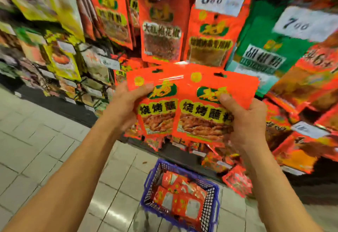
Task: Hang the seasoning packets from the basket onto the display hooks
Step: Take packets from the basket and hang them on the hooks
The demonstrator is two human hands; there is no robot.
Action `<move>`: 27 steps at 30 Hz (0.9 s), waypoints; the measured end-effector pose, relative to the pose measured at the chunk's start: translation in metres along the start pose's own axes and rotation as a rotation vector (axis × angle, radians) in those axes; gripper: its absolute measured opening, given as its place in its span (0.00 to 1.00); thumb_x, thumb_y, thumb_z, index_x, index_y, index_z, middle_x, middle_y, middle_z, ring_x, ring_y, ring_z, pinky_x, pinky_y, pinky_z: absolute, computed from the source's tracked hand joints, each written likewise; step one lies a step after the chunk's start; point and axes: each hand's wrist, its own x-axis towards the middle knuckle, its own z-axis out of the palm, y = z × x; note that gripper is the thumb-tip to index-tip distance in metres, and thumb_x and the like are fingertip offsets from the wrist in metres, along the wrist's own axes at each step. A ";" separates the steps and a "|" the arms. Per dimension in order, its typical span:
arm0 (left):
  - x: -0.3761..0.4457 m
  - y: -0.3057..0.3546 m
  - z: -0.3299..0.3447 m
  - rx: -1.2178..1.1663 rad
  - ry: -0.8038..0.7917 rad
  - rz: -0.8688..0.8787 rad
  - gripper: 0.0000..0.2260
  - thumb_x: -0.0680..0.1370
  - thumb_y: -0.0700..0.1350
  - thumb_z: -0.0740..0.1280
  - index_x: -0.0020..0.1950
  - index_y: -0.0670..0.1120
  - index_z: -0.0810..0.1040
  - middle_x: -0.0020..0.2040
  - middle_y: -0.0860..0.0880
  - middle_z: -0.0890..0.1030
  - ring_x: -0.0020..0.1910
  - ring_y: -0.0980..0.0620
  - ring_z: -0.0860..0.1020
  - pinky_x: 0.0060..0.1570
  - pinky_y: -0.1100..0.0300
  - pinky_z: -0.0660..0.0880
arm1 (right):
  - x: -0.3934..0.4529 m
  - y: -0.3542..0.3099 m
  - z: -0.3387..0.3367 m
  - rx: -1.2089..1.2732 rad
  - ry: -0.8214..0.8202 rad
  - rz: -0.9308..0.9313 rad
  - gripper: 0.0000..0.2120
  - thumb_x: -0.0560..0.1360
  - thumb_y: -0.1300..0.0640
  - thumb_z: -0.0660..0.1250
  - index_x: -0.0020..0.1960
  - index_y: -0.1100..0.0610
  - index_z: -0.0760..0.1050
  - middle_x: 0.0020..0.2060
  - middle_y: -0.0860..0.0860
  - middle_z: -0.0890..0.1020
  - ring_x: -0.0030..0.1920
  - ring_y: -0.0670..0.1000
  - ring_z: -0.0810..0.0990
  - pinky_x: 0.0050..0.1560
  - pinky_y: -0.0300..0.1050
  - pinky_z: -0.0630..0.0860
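Fingers of the left hand [128,103] curled around the left edge of one glossy orange-red plastic seasoning packet [155,103], thumb pressed on its front. Just right of it, overlapping that packet's right edge, a second matching orange-red packet [206,111] was pinched by the right hand [247,122], thumb on its green logo. Both were held near the hanging rows of orange packets [161,36] on the far display; the hooks themselves could not be made out. Below, near the tiled floor, the blue plastic mesh basket [148,186] held more packets. The slick film could probably slip from either grip, and with the punched holes [157,70] overlapping unevenly, a hook might catch only one packet, dropping the other.
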 end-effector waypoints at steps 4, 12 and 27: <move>0.003 0.086 0.028 0.062 0.022 0.223 0.06 0.73 0.42 0.72 0.49 0.48 0.84 0.43 0.50 0.87 0.40 0.52 0.86 0.42 0.52 0.84 | 0.023 -0.089 -0.002 0.034 -0.019 -0.164 0.08 0.63 0.46 0.76 0.41 0.46 0.85 0.34 0.43 0.84 0.34 0.46 0.79 0.38 0.42 0.76; -0.001 0.183 0.062 0.040 -0.063 0.454 0.08 0.73 0.41 0.72 0.52 0.44 0.83 0.44 0.46 0.87 0.40 0.49 0.86 0.43 0.52 0.83 | 0.054 -0.187 0.003 0.045 0.061 -0.383 0.05 0.68 0.41 0.73 0.38 0.41 0.84 0.32 0.38 0.83 0.33 0.39 0.76 0.36 0.37 0.75; 0.068 0.222 0.115 0.030 -0.185 0.418 0.03 0.79 0.44 0.71 0.48 0.48 0.84 0.47 0.47 0.87 0.43 0.49 0.86 0.47 0.49 0.83 | 0.148 -0.265 0.077 -0.033 0.237 -0.321 0.18 0.71 0.44 0.73 0.42 0.61 0.77 0.45 0.63 0.85 0.40 0.55 0.81 0.46 0.55 0.78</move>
